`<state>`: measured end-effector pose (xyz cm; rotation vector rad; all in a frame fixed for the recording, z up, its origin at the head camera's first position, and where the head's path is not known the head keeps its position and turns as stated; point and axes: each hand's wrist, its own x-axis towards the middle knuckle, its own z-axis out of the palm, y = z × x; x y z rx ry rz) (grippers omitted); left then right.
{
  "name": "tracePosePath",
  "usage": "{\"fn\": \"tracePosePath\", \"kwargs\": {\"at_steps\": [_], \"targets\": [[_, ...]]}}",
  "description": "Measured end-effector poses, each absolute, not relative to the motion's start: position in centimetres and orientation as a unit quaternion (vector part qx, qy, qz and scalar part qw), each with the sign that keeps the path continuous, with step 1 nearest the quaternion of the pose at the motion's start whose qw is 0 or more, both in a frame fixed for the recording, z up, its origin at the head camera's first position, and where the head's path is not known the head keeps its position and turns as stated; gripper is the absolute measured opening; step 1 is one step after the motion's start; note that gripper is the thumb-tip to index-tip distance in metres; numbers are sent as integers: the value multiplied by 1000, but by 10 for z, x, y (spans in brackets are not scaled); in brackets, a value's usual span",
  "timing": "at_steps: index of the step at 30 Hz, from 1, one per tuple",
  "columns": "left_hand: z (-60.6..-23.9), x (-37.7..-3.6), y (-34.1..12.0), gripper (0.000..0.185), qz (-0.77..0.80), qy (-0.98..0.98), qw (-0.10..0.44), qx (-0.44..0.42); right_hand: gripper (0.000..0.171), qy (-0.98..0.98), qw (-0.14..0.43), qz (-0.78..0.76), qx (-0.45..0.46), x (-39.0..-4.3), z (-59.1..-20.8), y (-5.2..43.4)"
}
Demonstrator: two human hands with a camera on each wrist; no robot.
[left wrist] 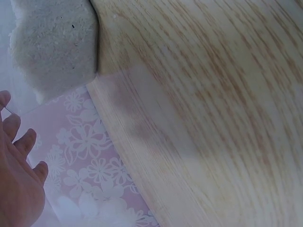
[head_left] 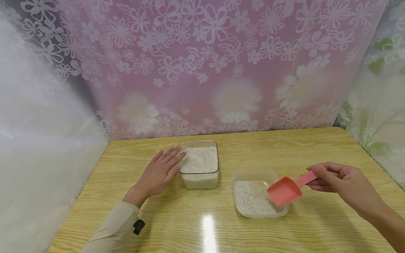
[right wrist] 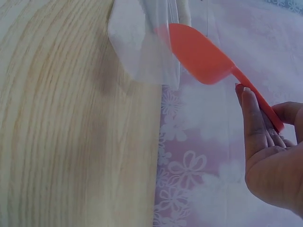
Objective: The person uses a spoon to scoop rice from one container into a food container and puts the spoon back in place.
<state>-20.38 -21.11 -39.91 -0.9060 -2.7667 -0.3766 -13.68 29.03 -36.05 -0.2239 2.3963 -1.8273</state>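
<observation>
A clear square container (head_left: 200, 180) filled high with white rice (head_left: 200, 160) stands left of centre in the head view. My left hand (head_left: 162, 172) rests against its left rim with fingers extended. To the right sits a lower, translucent plastic box (head_left: 238, 209), a shallow layer of rice (head_left: 250, 198) heaped toward its left side. My right hand (head_left: 341, 179) pinches the handle of a pink-red scoop (head_left: 284, 191) between thumb and fingers. The scoop's bowl, with no rice visible in it, hangs over the box's right side. The right wrist view shows the scoop (right wrist: 199, 54) from its side.
Both containers stand on a wood-grain table (head_left: 177, 225). Behind it hangs a pink flowered curtain (head_left: 221, 77), with pale sheets at the left and right sides. A dark band device (head_left: 138, 226) sits at the left wrist.
</observation>
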Motion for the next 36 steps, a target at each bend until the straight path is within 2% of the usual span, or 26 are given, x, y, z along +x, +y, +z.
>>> {"fn": "tracePosePath", "kwargs": {"at_steps": [9, 20, 30, 36], "targets": [[-398, -204, -211, 49, -123, -938, 102, -307, 25, 844, 25, -526, -100, -129, -351, 279], [-397, -203, -212, 49, -117, -939, 104, -307, 23, 825, -14, -549, -129, -133, -345, 281], [-396, -203, -211, 49, -101, -940, 105, -310, 20, 710, 1, -698, -96, -154, -336, 276], [-396, -204, -211, 49, -101, -938, 113, -312, 21, 648, 23, -751, -119, -168, -328, 268]]}}
